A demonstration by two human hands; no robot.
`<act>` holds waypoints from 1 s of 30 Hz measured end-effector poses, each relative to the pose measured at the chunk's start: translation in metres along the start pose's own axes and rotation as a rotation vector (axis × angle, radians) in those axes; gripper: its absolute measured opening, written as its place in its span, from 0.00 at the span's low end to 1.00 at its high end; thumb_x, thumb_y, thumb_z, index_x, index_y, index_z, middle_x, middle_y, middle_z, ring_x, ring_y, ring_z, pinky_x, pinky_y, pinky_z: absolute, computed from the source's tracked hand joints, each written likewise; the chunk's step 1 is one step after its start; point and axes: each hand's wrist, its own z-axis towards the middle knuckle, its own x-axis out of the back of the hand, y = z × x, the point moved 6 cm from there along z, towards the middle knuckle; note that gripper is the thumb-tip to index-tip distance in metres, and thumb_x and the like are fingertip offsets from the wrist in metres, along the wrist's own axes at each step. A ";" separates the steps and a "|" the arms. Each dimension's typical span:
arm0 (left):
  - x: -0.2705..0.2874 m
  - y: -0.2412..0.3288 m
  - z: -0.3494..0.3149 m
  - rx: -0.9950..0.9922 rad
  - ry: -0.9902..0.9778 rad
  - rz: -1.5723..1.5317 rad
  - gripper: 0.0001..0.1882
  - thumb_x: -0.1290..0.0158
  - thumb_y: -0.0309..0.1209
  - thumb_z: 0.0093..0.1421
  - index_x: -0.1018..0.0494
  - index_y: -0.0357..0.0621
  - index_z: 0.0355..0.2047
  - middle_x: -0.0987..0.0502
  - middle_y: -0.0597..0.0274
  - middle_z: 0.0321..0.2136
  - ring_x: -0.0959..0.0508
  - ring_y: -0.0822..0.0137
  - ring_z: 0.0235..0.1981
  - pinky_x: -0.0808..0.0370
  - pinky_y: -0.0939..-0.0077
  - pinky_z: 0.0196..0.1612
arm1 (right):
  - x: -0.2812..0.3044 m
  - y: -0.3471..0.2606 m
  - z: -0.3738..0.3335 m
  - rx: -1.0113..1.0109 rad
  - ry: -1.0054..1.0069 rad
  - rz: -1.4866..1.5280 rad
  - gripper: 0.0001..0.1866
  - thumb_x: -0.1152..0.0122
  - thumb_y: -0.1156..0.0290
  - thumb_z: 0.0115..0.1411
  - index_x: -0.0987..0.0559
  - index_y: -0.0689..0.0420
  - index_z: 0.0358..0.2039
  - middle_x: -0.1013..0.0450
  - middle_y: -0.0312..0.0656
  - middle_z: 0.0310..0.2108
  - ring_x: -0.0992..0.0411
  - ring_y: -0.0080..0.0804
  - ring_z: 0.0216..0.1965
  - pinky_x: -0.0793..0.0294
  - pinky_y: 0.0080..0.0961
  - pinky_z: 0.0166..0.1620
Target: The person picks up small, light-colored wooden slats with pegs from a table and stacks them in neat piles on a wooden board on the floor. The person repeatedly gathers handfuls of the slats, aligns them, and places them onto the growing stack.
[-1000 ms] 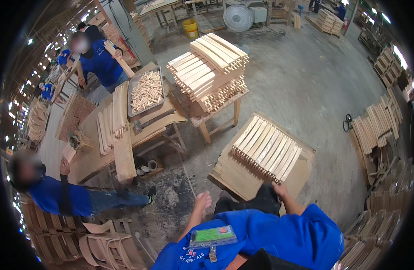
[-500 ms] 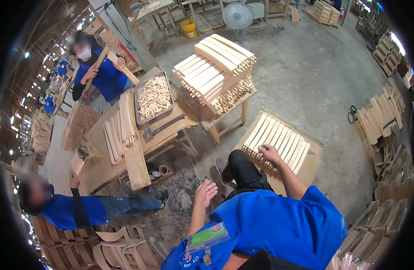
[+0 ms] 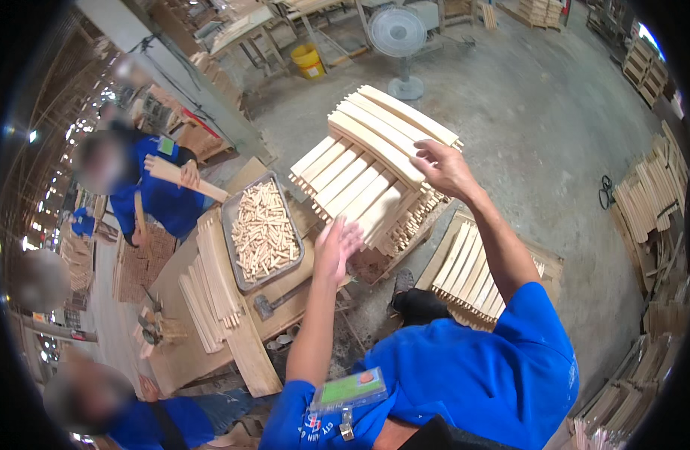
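Note:
A tall stack of curved wooden slats (image 3: 360, 184) with pegged ends rests on a wooden stand, its far layer (image 3: 393, 124) rising higher than the near one. My left hand (image 3: 337, 247) is open by the stack's near left corner, fingers stretched out and nothing held. Over the right end of the upper slats hovers or rests my right hand (image 3: 444, 166), its fingers apart and slightly bent; whether it touches the wood I cannot tell. A lower pile of similar slats (image 3: 465, 262) lies on a board near my foot, partly hidden by my right forearm.
On the workbench to the left are a grey tray (image 3: 298, 251) of wooden dowels, a hammer (image 3: 273, 301) and loose slats (image 3: 210, 289). Across it a co-worker holds a slat (image 3: 181, 176); another person is at lower left. A fan (image 3: 399, 37) and yellow bucket (image 3: 307, 60) stand behind.
Both my hands have moved up and forward to the tall stack; the right one has left the low pile. I have stepped closer. The far co-worker has lowered the hammer.

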 end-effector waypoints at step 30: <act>-0.087 0.014 0.231 0.260 0.149 0.126 0.57 0.29 0.37 0.58 0.55 0.16 0.72 0.30 0.34 0.59 0.23 0.53 0.54 0.22 0.63 0.54 | -0.144 0.021 0.093 -0.096 -0.064 -0.769 0.28 0.29 0.68 0.51 0.29 0.61 0.50 0.25 0.55 0.43 0.25 0.55 0.46 0.23 0.49 0.46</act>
